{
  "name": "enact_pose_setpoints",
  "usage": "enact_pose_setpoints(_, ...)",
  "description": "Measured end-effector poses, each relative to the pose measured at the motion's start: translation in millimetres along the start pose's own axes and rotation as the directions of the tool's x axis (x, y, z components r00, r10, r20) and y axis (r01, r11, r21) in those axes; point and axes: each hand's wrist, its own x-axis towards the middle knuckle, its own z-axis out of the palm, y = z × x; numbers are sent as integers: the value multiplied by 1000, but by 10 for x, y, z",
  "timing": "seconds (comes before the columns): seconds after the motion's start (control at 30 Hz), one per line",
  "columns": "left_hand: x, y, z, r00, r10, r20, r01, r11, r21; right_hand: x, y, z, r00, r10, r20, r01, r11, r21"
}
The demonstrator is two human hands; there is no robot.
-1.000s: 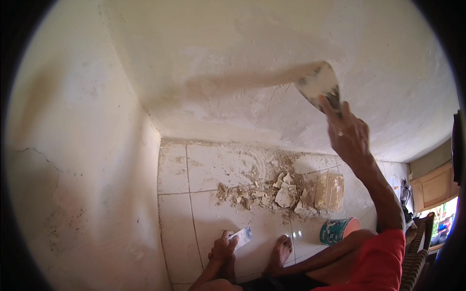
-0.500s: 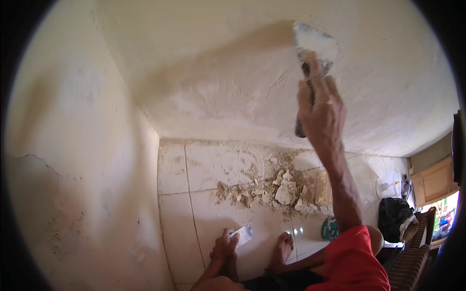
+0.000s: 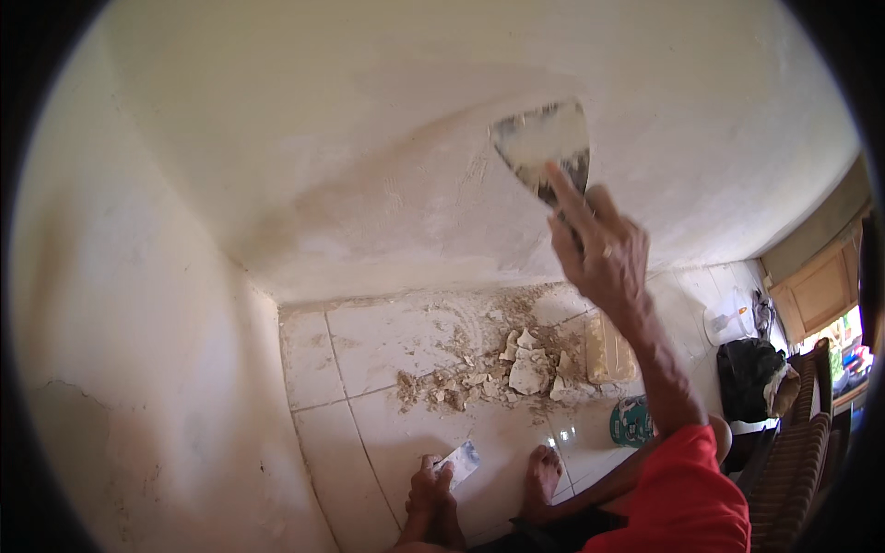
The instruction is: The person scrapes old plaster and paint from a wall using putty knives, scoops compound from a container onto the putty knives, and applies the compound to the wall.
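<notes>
My right hand (image 3: 604,249) is closed round the dark handle of a broad putty knife (image 3: 544,143), a finger stretched along its blade. Pale filler coats much of that blade, which lies at the pale wall (image 3: 396,120); I cannot tell whether its edge touches. Lower down, beside my foot, my left hand (image 3: 428,486) is closed on a smaller putty knife (image 3: 462,461). Its blade points up and to the right, with whitish and grey smears on it. The smaller knife's handle is hidden by the fingers.
Broken plaster flakes (image 3: 530,371) and brown dust lie on the white floor tiles near the wall. To their right are a yellowish block (image 3: 608,350), a green tub (image 3: 631,422), a white bucket (image 3: 728,321), a black bag (image 3: 751,378) and a slatted bench (image 3: 793,470).
My right hand has brought the broad putty knife down and left across the wall, its blade now tilted left. My left hand keeps the smaller knife low by my foot. The view has shifted slightly.
</notes>
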Motion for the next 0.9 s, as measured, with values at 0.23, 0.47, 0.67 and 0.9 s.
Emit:
enact_pose_setpoints(0.23, 59, -71, 54, 993, 108, -45, -110, 993, -43, 363, 321, -254, 988, -152, 33, 154, 983, -96)
enact_pose_setpoints(0.47, 32, -7, 37, 992, 111, -56, -112, 994, -6, -28, 799, -531, 965, -66, 254, 119, 972, -200)
enact_pose_setpoints(0.67, 96, -258, 92, 982, 178, -68, -180, 983, -28, -396, 998, -772, 963, 100, 251, -70, 990, -125)
enact_pose_setpoints(0.9, 206, -378, 149, 911, 404, -78, -409, 909, -73, -373, 1018, -188, 981, 129, -145, -123, 991, 53)
